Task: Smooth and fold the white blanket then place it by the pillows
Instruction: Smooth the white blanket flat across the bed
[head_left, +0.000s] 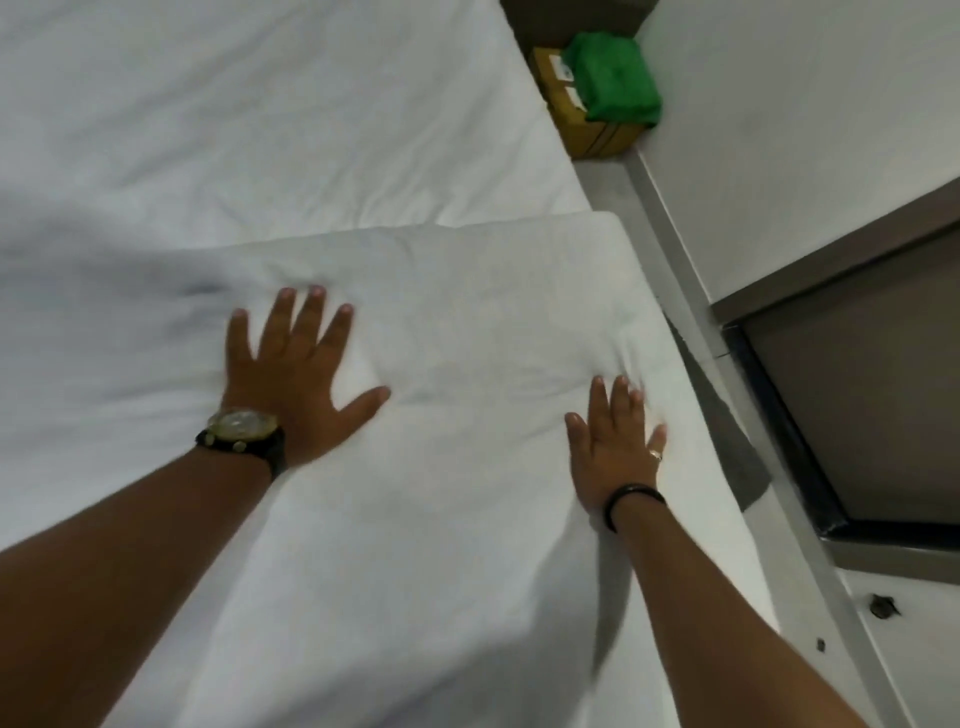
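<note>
The white blanket (467, 322) lies spread over the near part of the bed, its far edge a thick straight line across the sheet. My left hand (301, 374), with a gold watch on the wrist, presses flat on the blanket with fingers spread. My right hand (615, 452), with a ring and a black wristband, lies flat on the blanket close to its right edge, fingers apart. Neither hand holds anything. No pillows are in view.
The bed's white sheet (234, 114) stretches beyond the blanket. A narrow grey floor strip (670, 270) runs along the bed's right side. A cardboard box (582, 119) with a green bag (615, 78) sits in the far corner. A dark-framed panel (857, 405) is on the right.
</note>
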